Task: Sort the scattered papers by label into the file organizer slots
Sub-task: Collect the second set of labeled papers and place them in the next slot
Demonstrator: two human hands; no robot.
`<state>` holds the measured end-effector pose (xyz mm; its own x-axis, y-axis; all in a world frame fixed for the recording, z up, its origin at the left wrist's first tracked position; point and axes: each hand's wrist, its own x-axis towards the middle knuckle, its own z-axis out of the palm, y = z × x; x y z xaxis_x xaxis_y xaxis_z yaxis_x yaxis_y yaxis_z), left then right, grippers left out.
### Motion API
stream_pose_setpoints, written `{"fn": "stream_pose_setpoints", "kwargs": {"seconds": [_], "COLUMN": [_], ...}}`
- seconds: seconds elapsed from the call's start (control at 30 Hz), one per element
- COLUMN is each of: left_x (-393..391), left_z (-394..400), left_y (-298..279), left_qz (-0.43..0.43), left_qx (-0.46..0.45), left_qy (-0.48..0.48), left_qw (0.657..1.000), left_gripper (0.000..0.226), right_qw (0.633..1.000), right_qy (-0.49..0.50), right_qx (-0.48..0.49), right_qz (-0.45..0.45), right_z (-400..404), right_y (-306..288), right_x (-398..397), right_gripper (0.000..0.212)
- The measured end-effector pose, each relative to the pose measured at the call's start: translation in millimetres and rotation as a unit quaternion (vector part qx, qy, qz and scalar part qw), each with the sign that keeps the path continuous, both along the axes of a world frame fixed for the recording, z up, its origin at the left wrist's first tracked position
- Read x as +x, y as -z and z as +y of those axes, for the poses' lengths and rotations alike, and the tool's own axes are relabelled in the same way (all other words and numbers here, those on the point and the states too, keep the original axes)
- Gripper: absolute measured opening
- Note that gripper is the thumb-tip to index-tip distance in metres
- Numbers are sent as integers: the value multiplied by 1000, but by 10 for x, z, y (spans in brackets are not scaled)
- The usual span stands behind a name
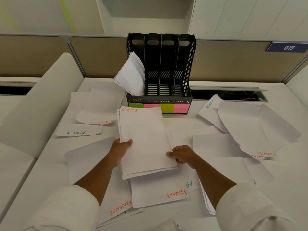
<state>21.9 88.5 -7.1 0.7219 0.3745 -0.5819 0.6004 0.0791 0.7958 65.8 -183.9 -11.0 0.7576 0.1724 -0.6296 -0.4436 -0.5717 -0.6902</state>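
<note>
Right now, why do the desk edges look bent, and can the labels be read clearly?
Head view: the wide-angle lens bows the partition and desk edges; light is soft and even, with faint shadows; SPORTS on the held stack reads clearly, while the organizer's sticky labels are faint, partly hidden.

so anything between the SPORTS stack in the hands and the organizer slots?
Nothing visible. The white SPORTS-labelled paper stack, held by left hand and right hand, faces the black four-slot file organizer directly. Only the leftmost slot holds white sheets.
</note>
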Motion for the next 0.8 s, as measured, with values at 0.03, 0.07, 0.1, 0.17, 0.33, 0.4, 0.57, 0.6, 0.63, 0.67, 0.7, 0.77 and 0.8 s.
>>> {"fn": "stream_pose_setpoints", "kwargs": {"seconds": [0.03,0.07,0.1,0.17,0.33,0.4,0.57,0.6,0.63,0.67,0.7,0.77,0.8], "left_x": [6,11,10,2,-26,-24,23,38,53,68,78,92,99], "left_z": [-8,-13,-8,4,-46,-90,-317,-370,-417,-476,-518,-595,-630], "left_y": [2,5,11,28,56,56,63,68,75,85,89,101,111], "left_qz": [2,2,0,0,24,26,43,45,48,50,52,52,51], "left_qx": [9,16,23,33,24,9,19,24,27,28,30,35,41], "left_qy": [0,2,7,28,112,134,185,192,200,208,212,215,218], "left_qw": [1000,1000,1000,999,993,991,982,980,978,976,976,975,974], "left_gripper": [27,27,30,38,39,31,26,28,31,34,36,39,39], "right_qw": [1000,999,997,988,963,957,946,939,932,924,918,910,905], "right_qy": [-4,-4,-4,13,23,7,-41,-48,-51,-42,-23,25,48], "right_qx": [-4,-12,-29,-77,-205,-242,-297,-317,-340,-363,-381,-405,-413], "right_qz": [-15,-39,-69,-130,-173,-161,-126,-121,-117,-111,-104,-92,-88], "right_z": [-21,-52,-88,-203,-700,-892,-1239,-1298,-1356,-1433,-1498,-1639,-1715], "right_y": [-12,-24,-36,-67,-118,-104,-97,-112,-132,-156,-179,-209,-216], "right_x": [6,21,44,110,231,237,141,121,104,78,54,-22,-69], "right_gripper": [27,29,30,30,28,33,41,38,33,30,27,27,28]}}
